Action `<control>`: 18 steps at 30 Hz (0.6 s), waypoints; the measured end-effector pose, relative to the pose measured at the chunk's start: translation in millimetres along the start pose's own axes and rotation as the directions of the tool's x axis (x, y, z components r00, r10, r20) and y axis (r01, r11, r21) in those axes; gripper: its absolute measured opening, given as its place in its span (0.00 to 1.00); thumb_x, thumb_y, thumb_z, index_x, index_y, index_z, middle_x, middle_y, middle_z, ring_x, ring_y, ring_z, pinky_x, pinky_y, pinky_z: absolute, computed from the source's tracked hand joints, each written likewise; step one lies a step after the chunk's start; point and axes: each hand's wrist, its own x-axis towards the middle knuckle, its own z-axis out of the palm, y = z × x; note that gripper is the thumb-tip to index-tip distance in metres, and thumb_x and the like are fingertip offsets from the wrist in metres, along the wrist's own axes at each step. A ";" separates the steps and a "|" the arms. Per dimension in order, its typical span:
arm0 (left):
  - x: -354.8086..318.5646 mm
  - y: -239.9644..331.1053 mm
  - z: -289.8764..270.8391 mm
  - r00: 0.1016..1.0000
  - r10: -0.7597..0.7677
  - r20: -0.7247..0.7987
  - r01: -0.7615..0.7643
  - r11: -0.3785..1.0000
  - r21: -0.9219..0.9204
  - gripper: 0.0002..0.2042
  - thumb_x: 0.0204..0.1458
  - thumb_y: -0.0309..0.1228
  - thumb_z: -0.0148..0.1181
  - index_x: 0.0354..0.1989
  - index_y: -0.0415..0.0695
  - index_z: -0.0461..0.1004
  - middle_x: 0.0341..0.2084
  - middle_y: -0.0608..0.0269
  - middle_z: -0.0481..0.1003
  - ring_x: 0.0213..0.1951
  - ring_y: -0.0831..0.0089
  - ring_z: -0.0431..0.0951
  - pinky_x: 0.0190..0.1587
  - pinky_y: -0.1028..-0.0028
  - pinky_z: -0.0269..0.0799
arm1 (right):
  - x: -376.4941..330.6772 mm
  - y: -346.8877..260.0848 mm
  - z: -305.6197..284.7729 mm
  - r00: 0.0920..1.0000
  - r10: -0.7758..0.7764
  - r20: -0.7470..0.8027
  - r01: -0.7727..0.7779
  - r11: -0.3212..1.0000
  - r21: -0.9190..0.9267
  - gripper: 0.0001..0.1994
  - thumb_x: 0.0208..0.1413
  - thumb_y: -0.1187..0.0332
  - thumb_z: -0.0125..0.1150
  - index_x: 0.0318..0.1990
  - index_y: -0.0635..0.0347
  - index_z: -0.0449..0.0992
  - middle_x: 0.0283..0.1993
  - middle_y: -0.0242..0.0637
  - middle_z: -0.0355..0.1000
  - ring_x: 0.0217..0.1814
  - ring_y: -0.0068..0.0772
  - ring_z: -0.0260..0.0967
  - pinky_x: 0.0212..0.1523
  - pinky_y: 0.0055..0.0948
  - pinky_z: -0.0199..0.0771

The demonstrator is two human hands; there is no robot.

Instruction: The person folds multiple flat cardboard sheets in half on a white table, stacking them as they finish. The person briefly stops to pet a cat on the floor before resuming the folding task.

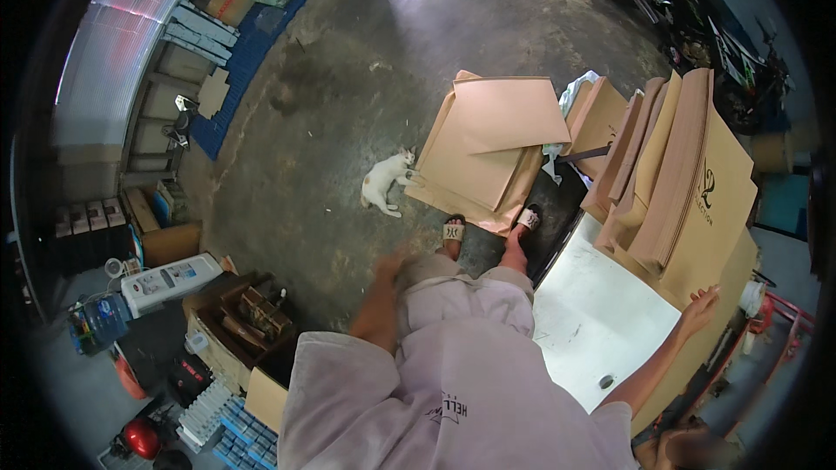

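My right hand [699, 306] reaches out to the right, over the near edge of a stack of flattened cardboard boxes [710, 218] standing on edge. Its fingers look stretched out, and I see nothing held in them. The stack, with dark print on its side, leans at the far end of a white tabletop [601, 309]. My left hand [396, 263] hangs beside my shorts, smeared by motion, so its fingers cannot be made out. More flat cardboard sheets [475, 161] lie overlapping on the floor just ahead of my sandalled feet.
A white cat [383, 183] with tan patches lies on the concrete floor left of the sheets. A bicycle [688, 26] stands at the far right. Along the left are an open cardboard box [248, 322], a water bottle [103, 322] and a blue mat [248, 61] with stacked goods.
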 end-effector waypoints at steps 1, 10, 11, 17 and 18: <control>-0.7 -58.5 -4.0 0.996 -0.083 -0.028 0.085 0.994 0.069 0.37 0.62 0.63 0.53 0.65 0.42 0.75 0.62 0.43 0.75 0.63 0.47 0.76 0.66 0.54 0.68 | -16.2 -15.4 -3.2 0.999 -0.032 0.012 0.032 0.999 0.039 0.33 0.75 0.43 0.46 0.53 0.74 0.78 0.43 0.51 0.79 0.44 0.42 0.79 0.43 0.39 0.79; -37.8 -208.7 14.6 0.995 -0.101 -0.023 0.104 0.949 0.297 0.37 0.64 0.60 0.52 0.68 0.39 0.72 0.63 0.45 0.75 0.63 0.47 0.76 0.66 0.50 0.69 | -193.3 -78.0 54.2 0.887 -0.449 0.109 0.393 0.857 0.335 0.24 0.75 0.58 0.40 0.36 0.67 0.79 0.29 0.39 0.77 0.33 0.35 0.73 0.41 0.36 0.72; -39.1 -184.7 22.5 0.992 -0.091 -0.090 0.110 0.964 0.243 0.36 0.63 0.59 0.55 0.66 0.38 0.73 0.62 0.44 0.76 0.62 0.47 0.77 0.65 0.51 0.70 | -219.8 -75.9 78.2 0.836 -0.507 0.210 0.374 0.807 0.456 0.24 0.75 0.58 0.41 0.37 0.68 0.79 0.30 0.39 0.78 0.34 0.35 0.74 0.42 0.35 0.73; -72.3 6.4 6.5 0.983 0.114 -0.146 -0.145 0.963 -0.226 0.29 0.62 0.53 0.65 0.58 0.38 0.79 0.51 0.46 0.83 0.51 0.50 0.84 0.55 0.59 0.77 | -361.2 -35.0 193.3 0.089 -0.095 0.991 0.022 0.995 0.094 0.21 0.65 0.51 0.64 0.44 0.65 0.82 0.48 0.56 0.81 0.54 0.60 0.80 0.52 0.47 0.79; -77.1 27.4 6.3 0.960 0.212 -0.181 -0.251 0.939 -0.233 0.28 0.61 0.52 0.65 0.57 0.38 0.80 0.48 0.47 0.84 0.49 0.52 0.85 0.53 0.61 0.78 | -382.8 2.9 215.7 0.096 -0.038 0.995 0.077 0.997 0.031 0.21 0.63 0.50 0.65 0.45 0.64 0.83 0.45 0.55 0.82 0.51 0.57 0.81 0.51 0.46 0.80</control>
